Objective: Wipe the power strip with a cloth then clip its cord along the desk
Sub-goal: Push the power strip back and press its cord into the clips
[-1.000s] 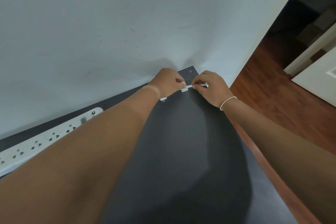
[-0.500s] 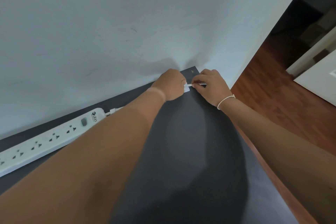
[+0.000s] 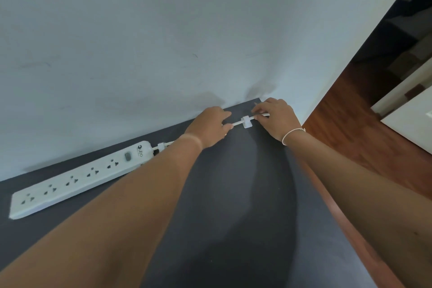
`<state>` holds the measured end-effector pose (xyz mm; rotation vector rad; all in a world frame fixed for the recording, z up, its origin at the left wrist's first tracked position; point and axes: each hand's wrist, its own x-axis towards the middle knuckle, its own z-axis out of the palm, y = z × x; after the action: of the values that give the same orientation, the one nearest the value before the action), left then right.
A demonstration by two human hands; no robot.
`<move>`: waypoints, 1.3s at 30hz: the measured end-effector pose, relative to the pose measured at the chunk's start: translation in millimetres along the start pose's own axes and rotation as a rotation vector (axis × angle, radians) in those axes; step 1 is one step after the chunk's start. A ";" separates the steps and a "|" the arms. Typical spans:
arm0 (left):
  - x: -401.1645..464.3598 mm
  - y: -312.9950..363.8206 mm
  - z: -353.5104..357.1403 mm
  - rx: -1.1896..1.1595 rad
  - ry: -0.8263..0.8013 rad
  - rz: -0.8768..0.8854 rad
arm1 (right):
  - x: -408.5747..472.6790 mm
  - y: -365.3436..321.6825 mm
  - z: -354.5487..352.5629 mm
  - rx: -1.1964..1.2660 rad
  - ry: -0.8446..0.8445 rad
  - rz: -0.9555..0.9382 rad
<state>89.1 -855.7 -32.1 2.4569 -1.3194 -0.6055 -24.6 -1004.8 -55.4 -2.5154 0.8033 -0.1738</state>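
Note:
A white power strip point(image 3: 79, 177) with several sockets lies along the wall on the dark desk point(image 3: 233, 194). Its white cord point(image 3: 237, 123) runs right from the strip's end, behind my left wrist, and through a small white clip point(image 3: 247, 121) stuck to the desk near the far corner. My left hand point(image 3: 210, 127) pinches the cord just left of the clip. My right hand point(image 3: 275, 118) pinches the cord just right of the clip, where a short piece shows past the fingers. A second small clip point(image 3: 161, 146) holds the cord close to the strip. No cloth is in view.
A pale wall point(image 3: 163, 42) rises directly behind the desk. The desk's right edge point(image 3: 336, 213) has a reddish wood trim, and beyond it is a wooden floor point(image 3: 364, 138). A white door or panel point(image 3: 411, 119) stands at the far right.
My left hand has slid left off the clip, so the clip with the cord through it now shows between my hands. The view has shifted, showing more of the power strip.

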 end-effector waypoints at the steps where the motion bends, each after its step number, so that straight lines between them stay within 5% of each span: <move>1: -7.7 -7.5 -6.1 0.006 0.002 -0.023 | -1.7 -4.8 -1.2 0.001 0.006 -0.011; 12: -137.9 -120.2 -64.8 0.038 0.070 -0.327 | -20.2 -142.9 26.8 -0.026 -0.236 -0.323; 19: -216.9 -184.2 -81.8 0.151 -0.073 -0.479 | -39.8 -202.2 72.8 -0.166 -0.387 -0.430; 39: -244.1 -234.5 -94.0 0.172 0.008 -0.435 | -58.1 -241.5 86.2 -0.227 -0.271 -0.271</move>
<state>183.4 -519.1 2.7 2.9112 -0.8634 -0.5974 73.8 -765.1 -10.8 -2.7743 0.3914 0.1759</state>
